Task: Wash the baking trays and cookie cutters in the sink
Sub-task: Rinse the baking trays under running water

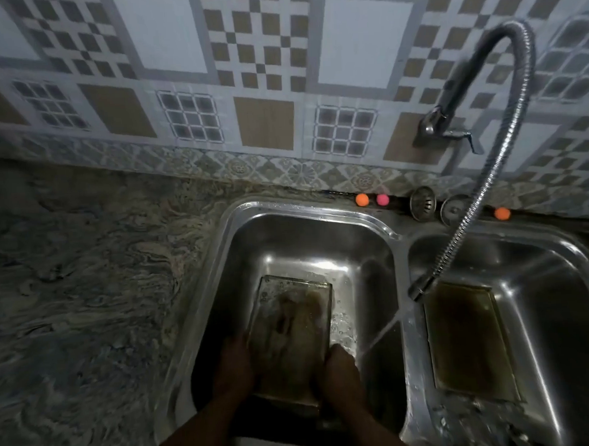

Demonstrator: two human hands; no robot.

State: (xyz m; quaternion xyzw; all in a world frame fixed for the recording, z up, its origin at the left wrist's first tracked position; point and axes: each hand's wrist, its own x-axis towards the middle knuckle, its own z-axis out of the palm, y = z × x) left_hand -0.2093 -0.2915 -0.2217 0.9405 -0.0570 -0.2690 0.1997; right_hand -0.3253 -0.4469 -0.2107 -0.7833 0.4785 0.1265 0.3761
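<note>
Two hands hold one baking tray (292,328) upright on its near end in the left basin (308,246) of a steel double sink. The left hand (233,369) grips the tray's left edge near the bottom, and the right hand (338,370) grips the right edge at about the same height; the fingers of both wrap round behind the tray, so their tips are hidden, and only the backs of the hands and the thumbs' side show in the dim light. The tray leans away from the person, its stained, wet face turned up toward the camera, its far end resting near the basin floor. A second baking tray (470,339), brown and dull, lies flat in the right basin (540,254), well apart from both hands. A bendy metal tap hose (507,136) arches from the tiled wall (264,60) and its nozzle (421,287) hangs over the divider between the basins, throwing a slanting jet of water (381,334) into the left basin just beside the right hand. On the sink's back ledge sit two orange balls (362,199) and a pink ball (383,199), with two round metal strainers (422,203) between them. A marbled stone worktop (78,285) spreads to the left.
</note>
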